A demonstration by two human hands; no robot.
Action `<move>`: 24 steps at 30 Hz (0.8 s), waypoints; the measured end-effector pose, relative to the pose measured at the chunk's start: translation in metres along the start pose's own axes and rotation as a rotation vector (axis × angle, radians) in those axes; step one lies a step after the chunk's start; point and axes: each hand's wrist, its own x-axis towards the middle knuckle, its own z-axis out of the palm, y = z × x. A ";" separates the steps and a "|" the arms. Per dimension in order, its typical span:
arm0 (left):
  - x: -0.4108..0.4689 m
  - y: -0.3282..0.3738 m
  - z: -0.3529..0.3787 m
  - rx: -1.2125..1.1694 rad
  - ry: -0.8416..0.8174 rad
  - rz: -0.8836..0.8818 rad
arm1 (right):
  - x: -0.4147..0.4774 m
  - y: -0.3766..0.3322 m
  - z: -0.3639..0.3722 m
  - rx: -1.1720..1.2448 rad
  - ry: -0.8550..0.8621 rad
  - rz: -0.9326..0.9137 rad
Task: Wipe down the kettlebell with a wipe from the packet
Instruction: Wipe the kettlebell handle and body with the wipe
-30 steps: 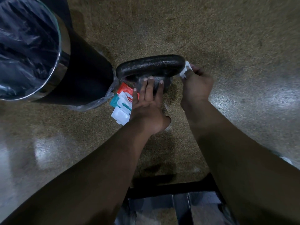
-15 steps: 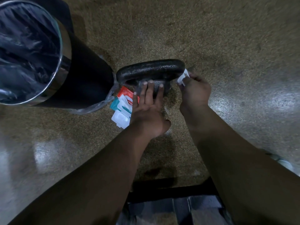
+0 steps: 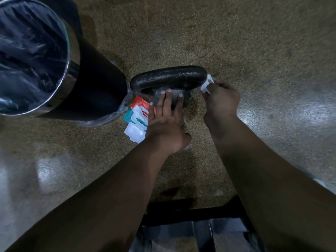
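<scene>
Right hand (image 3: 221,100) pinches a crumpled white wipe (image 3: 207,86) against the right-hand end of the kettlebell (image 3: 169,78), its fingers curled round the cloth. The kettlebell stands on the speckled floor (image 3: 245,42), directly ahead of both hands. Its handle (image 3: 183,75) is uppermost, with the long axis running left to right across the view, so the wipe sits at one extremity of the bar and the whole length extends away toward the person's left. Left hand (image 3: 163,124) lies flat, fingers straight and close together, their tips pressing on the body of the kettlebell just below the handle. It holds nothing and appears to steady the weight. Much of the body is hidden beneath these fingers. Of the two hands, the right carries the cloth and is in contact with the handle's end, whereas the left is nearer the handle's middle. A stroke along the bar would therefore, in all likelihood, travel leftward from the right hand's present position, passing above the left fingertips. The packet (image 3: 137,118) of wipes lies on the floor just left of the left hand, partly covered by it, between the kettlebell and a dark lined bin (image 3: 98,84).
</scene>
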 end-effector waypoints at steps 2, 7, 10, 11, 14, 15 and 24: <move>-0.001 0.000 0.000 -0.009 0.010 0.004 | 0.005 0.000 0.003 -0.016 0.002 0.028; -0.001 -0.002 0.000 -0.003 0.008 0.015 | 0.008 0.002 -0.003 -0.109 -0.047 0.056; 0.000 -0.001 0.002 -0.004 0.017 0.015 | 0.005 0.000 -0.005 0.035 -0.039 0.068; 0.000 -0.001 0.003 -0.007 0.020 0.012 | 0.005 0.000 -0.003 0.060 -0.030 0.064; 0.000 0.000 0.001 -0.002 0.015 0.002 | 0.006 0.004 0.003 0.029 0.002 0.049; 0.000 0.000 0.001 0.001 0.013 0.000 | 0.006 0.004 0.002 -0.010 -0.002 0.052; 0.000 0.000 0.001 -0.015 0.014 0.002 | 0.004 0.002 0.006 0.111 0.028 0.090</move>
